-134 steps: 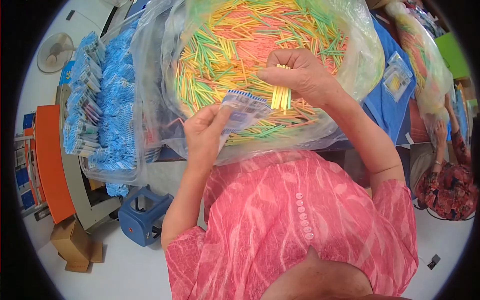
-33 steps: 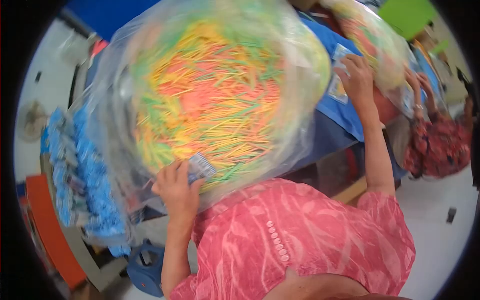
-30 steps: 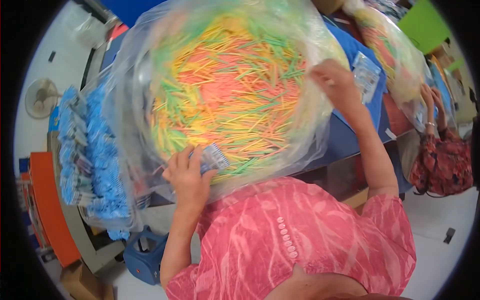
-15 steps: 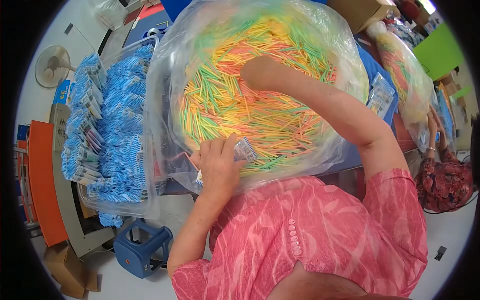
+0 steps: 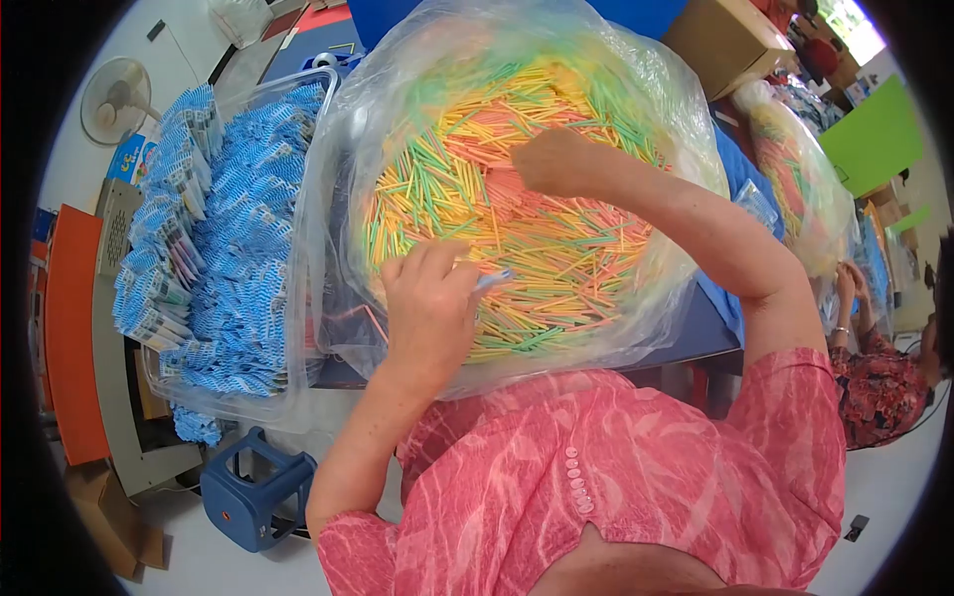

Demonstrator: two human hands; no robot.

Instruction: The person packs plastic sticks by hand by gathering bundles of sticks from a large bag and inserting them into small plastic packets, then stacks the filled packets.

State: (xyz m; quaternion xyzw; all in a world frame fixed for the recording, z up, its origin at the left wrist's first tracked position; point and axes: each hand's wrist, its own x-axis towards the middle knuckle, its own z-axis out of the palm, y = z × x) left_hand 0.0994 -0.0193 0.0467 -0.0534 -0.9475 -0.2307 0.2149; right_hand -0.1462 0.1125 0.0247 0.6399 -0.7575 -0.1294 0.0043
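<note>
A: What has just changed?
B: The right hand. About a second ago it was out at the blue cloth; now it is over the middle of the coloured sticks.

A: Are its fingers holding any?
B: I can't tell. The back of the hand faces up and hides the fingertips. Sticks lie all around and below those fingers, inside the clear bag.

A: And the left hand?
B: Its fingers are bent, pinching the near end of a small packet. That packet sticks out to the right of those fingers, above the near-left part of the pile. It showed its flat face half a second ago; now it looks nearly edge-on.

A: So what does that mean for the work?
B: I'd judge that the right hand is busy with the sticks while the left keeps the packet ready, near at hand.

A: Anything else close?
B: Well left of the left fingers, a clear tub on the tabletop holds blue-and-white packets.
</note>
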